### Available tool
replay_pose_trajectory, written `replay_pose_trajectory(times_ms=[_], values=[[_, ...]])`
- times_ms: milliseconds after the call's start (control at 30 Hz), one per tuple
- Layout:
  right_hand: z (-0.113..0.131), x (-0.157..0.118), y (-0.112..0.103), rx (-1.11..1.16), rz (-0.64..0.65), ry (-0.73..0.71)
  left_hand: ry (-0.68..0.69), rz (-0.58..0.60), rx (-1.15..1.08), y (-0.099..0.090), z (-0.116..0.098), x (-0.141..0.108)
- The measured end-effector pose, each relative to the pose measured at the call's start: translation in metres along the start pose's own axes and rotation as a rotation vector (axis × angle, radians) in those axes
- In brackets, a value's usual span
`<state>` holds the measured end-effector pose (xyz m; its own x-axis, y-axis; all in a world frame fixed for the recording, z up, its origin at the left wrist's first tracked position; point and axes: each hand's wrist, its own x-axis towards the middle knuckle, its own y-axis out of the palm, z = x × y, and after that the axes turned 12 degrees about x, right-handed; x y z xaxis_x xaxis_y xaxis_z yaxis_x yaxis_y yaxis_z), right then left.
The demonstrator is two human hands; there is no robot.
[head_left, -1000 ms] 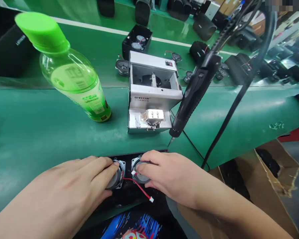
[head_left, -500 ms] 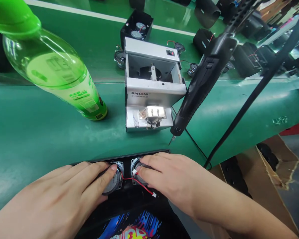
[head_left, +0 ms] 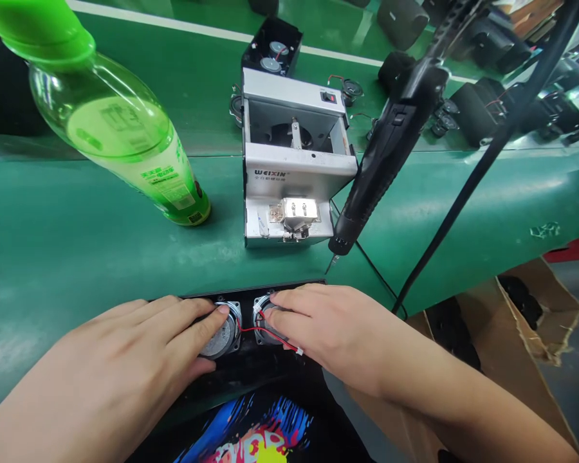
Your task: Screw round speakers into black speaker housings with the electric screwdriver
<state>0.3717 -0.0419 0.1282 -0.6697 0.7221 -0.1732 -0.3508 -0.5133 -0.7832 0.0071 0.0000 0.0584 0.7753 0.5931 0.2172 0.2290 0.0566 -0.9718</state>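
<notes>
Two small round speakers sit side by side in a black housing [head_left: 247,310] at the near edge of the table. My left hand [head_left: 139,354] is closed over the left speaker [head_left: 224,337], with its thumb and fingers pressed on the speaker's rim. On the right speaker [head_left: 258,336] rests my right hand [head_left: 338,331], fingers bent over its back and hiding most of it. A thin red wire [head_left: 253,329] with white connectors runs between the speakers and ends beside the right fingers. The housing's outer ends lie hidden under my hands.
Beyond the housing stands a silver screw feeder [head_left: 299,164], with a black electric screwdriver [head_left: 383,161] hanging at its right. A green-capped bottle [head_left: 125,135] is at the left. Speaker housings [head_left: 273,48] line the back; a cardboard box [head_left: 521,360] is at lower right.
The view has shifted slightly, so the bottle, feeder and housing sit a little higher in the picture. The wire's loose end lies closer to my right fingers. Both hands stay on the speakers.
</notes>
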Motion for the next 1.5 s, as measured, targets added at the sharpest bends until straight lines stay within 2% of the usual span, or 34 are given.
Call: replay_pose_trajectory(times_ms=[133,600,1033,1167,1333,1500], values=[[-0.005,0.0,0.004,-0.014,0.003,-0.003,0.092,-0.01,0.082,-0.003,0.002,0.009],[0.002,-0.001,0.007,-0.042,-0.017,-0.001,0.164,-0.055,0.175,-0.003,-0.005,0.016],[-0.007,0.003,0.009,-0.024,0.029,-0.067,0.192,-0.077,0.209,-0.008,-0.007,0.025],[-0.007,0.005,0.007,-0.046,0.045,-0.073,0.195,-0.08,0.195,-0.009,-0.007,0.031],[-0.005,0.004,0.006,-0.051,0.032,-0.045,0.186,-0.08,0.077,-0.013,-0.006,0.04],[-0.005,0.004,0.006,-0.05,-0.012,-0.033,0.151,-0.03,0.036,-0.008,-0.002,0.033]])
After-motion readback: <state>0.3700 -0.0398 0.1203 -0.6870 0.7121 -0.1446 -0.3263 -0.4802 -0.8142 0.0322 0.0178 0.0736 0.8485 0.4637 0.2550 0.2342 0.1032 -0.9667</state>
